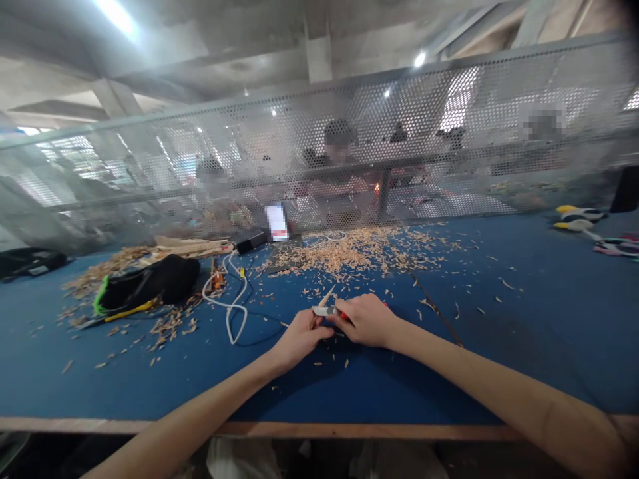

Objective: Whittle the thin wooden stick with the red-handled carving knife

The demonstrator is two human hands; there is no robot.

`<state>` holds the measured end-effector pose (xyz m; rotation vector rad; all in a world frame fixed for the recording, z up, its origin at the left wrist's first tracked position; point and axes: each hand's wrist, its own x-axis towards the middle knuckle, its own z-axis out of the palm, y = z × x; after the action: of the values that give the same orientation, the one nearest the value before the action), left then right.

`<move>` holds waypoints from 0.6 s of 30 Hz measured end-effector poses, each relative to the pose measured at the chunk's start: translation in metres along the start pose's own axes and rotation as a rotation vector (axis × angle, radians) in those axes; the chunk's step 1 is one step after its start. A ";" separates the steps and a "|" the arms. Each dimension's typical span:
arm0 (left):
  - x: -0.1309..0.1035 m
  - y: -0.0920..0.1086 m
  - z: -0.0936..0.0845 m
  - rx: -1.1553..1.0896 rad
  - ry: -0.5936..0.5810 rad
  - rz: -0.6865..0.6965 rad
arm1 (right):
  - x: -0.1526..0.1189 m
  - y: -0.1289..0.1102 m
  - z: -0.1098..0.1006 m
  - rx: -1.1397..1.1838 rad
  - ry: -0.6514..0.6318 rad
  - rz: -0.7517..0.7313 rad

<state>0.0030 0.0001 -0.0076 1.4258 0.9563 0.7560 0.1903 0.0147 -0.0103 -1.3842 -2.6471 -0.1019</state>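
Near the middle of the blue table (200, 392), my left hand (298, 340) is closed around a small pointed piece of wood (327, 296), whose tip sticks up and away from me. My right hand (367, 320) grips the red handle (344, 311) of a knife. Its short metal blade (322, 311) points left and lies across the wood, just above my left fingers. Both hands are close together, with the right thumb near the left one. Pale wood shavings (344, 253) are heaped beyond them.
At the left lie a black cloth item (174, 279), a yellow-handled tool (132, 311), wood strips (190, 247) and a white cable (232, 306). A lit phone (277, 223) leans near the perforated metal screen (299, 153). Yellow-tipped items (579, 218) lie far right. People sit behind the screen.
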 end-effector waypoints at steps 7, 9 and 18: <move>-0.001 -0.001 -0.001 0.030 0.037 -0.051 | 0.003 0.013 -0.006 -0.045 0.016 -0.058; 0.000 -0.002 -0.001 0.050 0.063 -0.068 | 0.004 0.016 -0.007 -0.067 0.031 -0.069; -0.001 0.004 0.007 0.053 0.169 -0.139 | 0.008 0.022 0.001 -0.065 0.114 -0.108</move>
<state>0.0092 -0.0040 -0.0043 1.3408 1.2005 0.7611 0.2039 0.0343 -0.0098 -1.2139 -2.6436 -0.2733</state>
